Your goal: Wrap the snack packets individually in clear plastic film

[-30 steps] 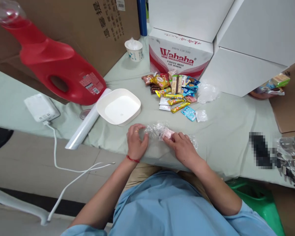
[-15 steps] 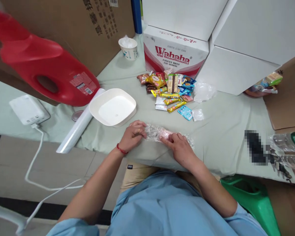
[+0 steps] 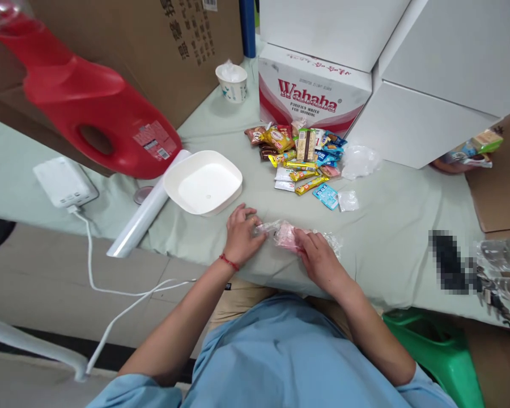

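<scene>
A small pink packet (image 3: 286,236) lies inside a clear plastic bag (image 3: 332,242) near the table's front edge. My right hand (image 3: 321,258) is closed on the packet's right side, thumb and fingers pinching it through the film. At the bag's left end, my left hand (image 3: 244,235) pinches the gathered, twisted plastic between thumb and fingers. Beyond my hands lies a heap of wrapped snacks (image 3: 300,165), with a blue packet (image 3: 326,196) and a small clear wrapper (image 3: 348,200) at its near side. A white plastic bowl (image 3: 204,182) stands to the left of my hands.
A big red jug (image 3: 106,113), a white roll (image 3: 144,212) and a white power bank (image 3: 66,184) with a cable are on the left. A paper cup (image 3: 232,85) and a Wahaha carton (image 3: 310,93) stand behind. Keys (image 3: 495,297) and plastic bottles (image 3: 499,255) lie right.
The plastic at the bag's left end, spread flat before, is now gathered into a narrow twist in my left hand. More of the pink packet shows. The whole view has shifted slightly.
</scene>
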Demonstrator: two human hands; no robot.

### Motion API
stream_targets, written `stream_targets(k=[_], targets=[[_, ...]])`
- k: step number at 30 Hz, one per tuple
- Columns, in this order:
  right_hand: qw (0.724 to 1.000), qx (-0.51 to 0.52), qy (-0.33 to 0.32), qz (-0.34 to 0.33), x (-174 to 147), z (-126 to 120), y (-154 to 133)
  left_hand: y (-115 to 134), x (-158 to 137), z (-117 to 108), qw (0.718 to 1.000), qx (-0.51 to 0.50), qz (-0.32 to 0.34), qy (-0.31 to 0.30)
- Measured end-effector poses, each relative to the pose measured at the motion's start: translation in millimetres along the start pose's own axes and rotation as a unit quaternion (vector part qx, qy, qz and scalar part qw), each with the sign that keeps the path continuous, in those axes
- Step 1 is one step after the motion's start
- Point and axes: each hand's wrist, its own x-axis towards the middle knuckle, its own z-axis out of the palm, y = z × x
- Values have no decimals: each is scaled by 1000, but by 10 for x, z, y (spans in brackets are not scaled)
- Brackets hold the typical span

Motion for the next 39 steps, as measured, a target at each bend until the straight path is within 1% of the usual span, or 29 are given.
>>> stream_targets(k=[2,4,5,7,9,11,13,14,15,16,17,18,19,20,21,22,23,24,25,27,28,29,30,31,32,35,36,37,39], targets=[[1000,4,13,-6,-51,34,21,60,-56,-20,998,-51,-13,24],[1000,-1,20,-6,-80,69,28,222,-132,-21,995,-95,-5,30],[1000,-5,20,-2,-84,82,25,333,-175,-8,993,-111,12,28],[1000,-12,15,7,-79,86,0,569,-261,50,990,-121,74,10],[1000,-7,9,16,-79,44,-42,753,-335,134,988,-87,125,-3],[1000,24,5,13,-115,-41,-85,836,-393,218,989,-6,150,-9],[996,93,-5,2,-200,-147,-107,826,-432,285,984,83,157,-10],[990,142,-10,7,-254,-196,-103,801,-445,312,980,115,159,-10],[980,196,-6,29,-310,-236,-86,771,-454,337,977,138,160,-8],[967,243,12,72,-362,-266,-57,742,-460,360,975,154,160,-5],[951,275,51,131,-403,-285,-16,719,-463,382,973,164,160,-2],[933,284,108,195,-430,-294,33,704,-465,405,972,172,159,0],[913,270,172,253,-440,-296,87,696,-467,427,971,179,157,4],[894,240,235,297,-435,-294,141,693,-468,449,970,185,156,9],[880,204,284,322,-419,-292,190,694,-470,471,969,190,157,16],[873,174,313,332,-397,-293,230,694,-473,492,968,194,160,25],[874,154,325,326,-374,-298,261,693,-476,511,967,195,162,36],[885,139,321,306,-354,-308,281,689,-480,527,966,195,164,46],[904,125,304,273,-342,-323,294,683,-483,541,966,193,166,55],[954,77,226,182,-342,-360,304,670,-490,561,967,182,166,65],[974,45,175,138,-354,-380,308,664,-493,567,968,175,165,67],[986,12,128,105,-373,-399,310,660,-495,572,970,170,163,68],[992,-16,94,87,-395,-418,312,659,-496,575,971,167,160,68],[993,-38,80,81,-421,-436,311,660,-498,578,971,166,157,69],[992,-52,84,82,-449,-453,304,662,-499,581,971,167,155,71],[985,-74,134,82,-540,-485,233,670,-500,587,973,162,150,68],[984,-77,139,77,-570,-479,196,671,-501,588,974,156,148,64],[985,-79,136,71,-598,-462,157,670,-502,588,976,150,145,60],[989,-73,111,64,-644,-391,95,665,-503,585,979,138,140,53]])
